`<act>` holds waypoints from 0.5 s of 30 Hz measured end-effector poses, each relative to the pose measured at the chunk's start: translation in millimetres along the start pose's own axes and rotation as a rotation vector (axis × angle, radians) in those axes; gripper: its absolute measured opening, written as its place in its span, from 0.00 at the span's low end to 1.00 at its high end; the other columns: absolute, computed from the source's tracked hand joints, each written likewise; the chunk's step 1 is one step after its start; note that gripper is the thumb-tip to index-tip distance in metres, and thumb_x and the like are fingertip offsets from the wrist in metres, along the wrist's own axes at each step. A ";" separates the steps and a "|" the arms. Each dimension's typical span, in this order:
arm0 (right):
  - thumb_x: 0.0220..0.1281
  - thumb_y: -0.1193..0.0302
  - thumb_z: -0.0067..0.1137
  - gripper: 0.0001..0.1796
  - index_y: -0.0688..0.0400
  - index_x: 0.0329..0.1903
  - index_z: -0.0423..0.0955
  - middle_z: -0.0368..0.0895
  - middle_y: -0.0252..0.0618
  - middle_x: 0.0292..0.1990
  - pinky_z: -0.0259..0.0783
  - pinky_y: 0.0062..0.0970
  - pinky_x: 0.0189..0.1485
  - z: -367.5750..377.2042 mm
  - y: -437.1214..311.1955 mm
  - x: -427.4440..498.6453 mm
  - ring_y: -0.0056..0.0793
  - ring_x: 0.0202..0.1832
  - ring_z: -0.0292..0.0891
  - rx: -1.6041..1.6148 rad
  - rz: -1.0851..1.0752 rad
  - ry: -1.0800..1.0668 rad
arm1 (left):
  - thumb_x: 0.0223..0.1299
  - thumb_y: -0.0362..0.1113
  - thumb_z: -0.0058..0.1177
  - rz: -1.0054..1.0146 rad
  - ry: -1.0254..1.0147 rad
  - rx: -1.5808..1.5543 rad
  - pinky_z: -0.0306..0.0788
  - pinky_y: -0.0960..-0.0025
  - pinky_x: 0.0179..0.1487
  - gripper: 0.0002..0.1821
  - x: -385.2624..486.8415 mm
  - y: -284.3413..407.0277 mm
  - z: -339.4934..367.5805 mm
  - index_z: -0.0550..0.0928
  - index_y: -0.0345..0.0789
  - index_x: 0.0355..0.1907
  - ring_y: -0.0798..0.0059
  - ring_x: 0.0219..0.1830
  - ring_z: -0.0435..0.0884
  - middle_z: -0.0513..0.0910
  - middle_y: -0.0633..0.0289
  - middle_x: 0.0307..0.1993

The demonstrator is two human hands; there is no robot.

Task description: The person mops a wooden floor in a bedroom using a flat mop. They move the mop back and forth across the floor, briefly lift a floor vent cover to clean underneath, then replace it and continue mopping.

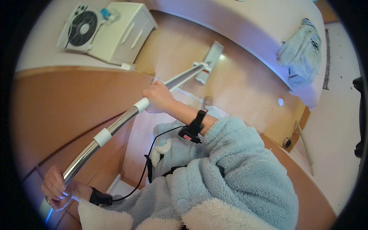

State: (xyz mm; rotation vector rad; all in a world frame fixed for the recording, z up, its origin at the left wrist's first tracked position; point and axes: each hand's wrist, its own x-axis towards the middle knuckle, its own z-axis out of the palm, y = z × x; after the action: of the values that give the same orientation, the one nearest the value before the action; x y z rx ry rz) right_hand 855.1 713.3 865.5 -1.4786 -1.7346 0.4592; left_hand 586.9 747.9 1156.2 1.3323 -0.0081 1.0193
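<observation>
A flat mop (pixel 120 121) with a shiny metal pole and white collars slants across the view. Its long pale rectangular head (pixel 214 56) lies on the wood-look floor beyond me. Around the middle of the pole, just above a white collar, my right hand (pixel 158 96) is closed. Lower left, my left hand (pixel 56 187) wraps the pole near its upper end, partly blurred. Black straps with small devices sit on both wrists, joined by a thin black cable (pixel 146 161). Fluffy light-blue sleeves cover my arms.
A white cabinet (pixel 122 34) stands at the far left, beside a white box fan (pixel 83 28). A wooden panel (pixel 72 95) borders the pole's left side. A bed (pixel 258 31) bears a pale-blue garment (pixel 303 53). A small white scrap (pixel 280 101) lies on the floor (pixel 244 83).
</observation>
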 end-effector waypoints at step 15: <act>0.37 0.63 0.62 0.09 0.50 0.23 0.72 0.76 0.33 0.24 0.61 0.35 0.46 83.4 -17.9 66.4 0.36 0.36 0.72 0.277 0.078 0.141 | 0.48 0.38 0.51 -0.029 -0.336 0.500 0.69 0.85 0.25 0.12 -3.4 8.5 -2.6 0.67 0.44 0.14 0.91 0.13 0.67 0.69 0.77 0.10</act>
State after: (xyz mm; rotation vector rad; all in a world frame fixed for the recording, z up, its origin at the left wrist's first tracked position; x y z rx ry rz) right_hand 780.1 789.3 848.7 -1.3485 -1.4434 0.5964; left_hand 578.3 747.0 1160.2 1.9442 0.0135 0.7863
